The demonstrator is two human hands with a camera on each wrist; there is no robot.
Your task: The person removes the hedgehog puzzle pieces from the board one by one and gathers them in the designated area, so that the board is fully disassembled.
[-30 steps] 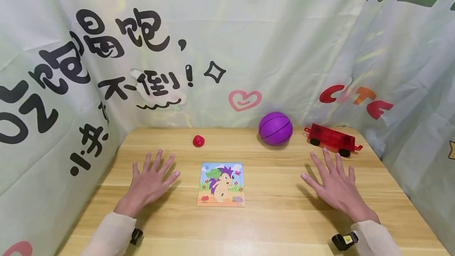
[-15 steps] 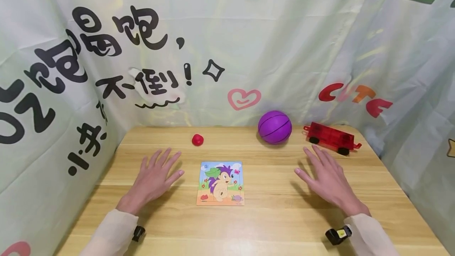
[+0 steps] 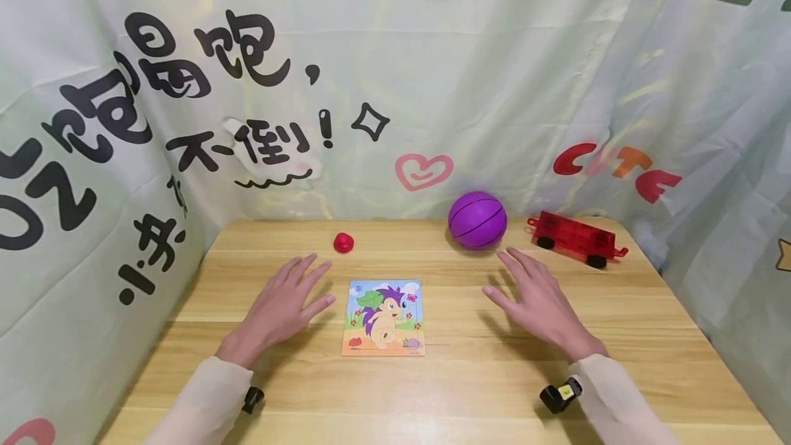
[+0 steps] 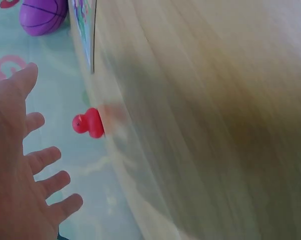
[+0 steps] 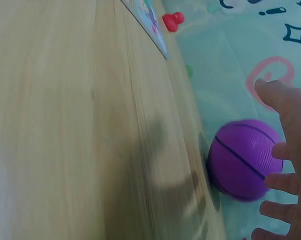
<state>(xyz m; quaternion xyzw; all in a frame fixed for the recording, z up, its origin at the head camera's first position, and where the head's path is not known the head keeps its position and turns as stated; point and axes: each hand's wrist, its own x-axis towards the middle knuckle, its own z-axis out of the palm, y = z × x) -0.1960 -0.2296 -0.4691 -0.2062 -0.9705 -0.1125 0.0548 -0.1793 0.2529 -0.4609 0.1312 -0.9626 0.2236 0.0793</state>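
Note:
My left hand [image 3: 278, 307] hovers over the table to the left of a square hedgehog picture puzzle [image 3: 383, 318], fingers spread and holding nothing. On the puzzle's other side my right hand [image 3: 537, 304] is also in the air, fingers extended, its fingertips in front of a purple ball [image 3: 477, 220] with black lines. Behind the puzzle sits a small red toy duck [image 4: 90, 123], its shape clearest in the left wrist view. At the back right stands a see-through red toy wagon [image 3: 575, 239] with black wheels. Neither hand touches any of these things.
The wooden table [image 3: 395, 404] carries all the toys. A pale printed curtain [image 3: 494, 88] encloses its back and sides, close behind the ball and the wagon. Each wrist wears a small black camera [image 3: 561, 395].
Both hands have moved inward toward the puzzle, the right one further. The toys stay in place; the head view has shifted slightly.

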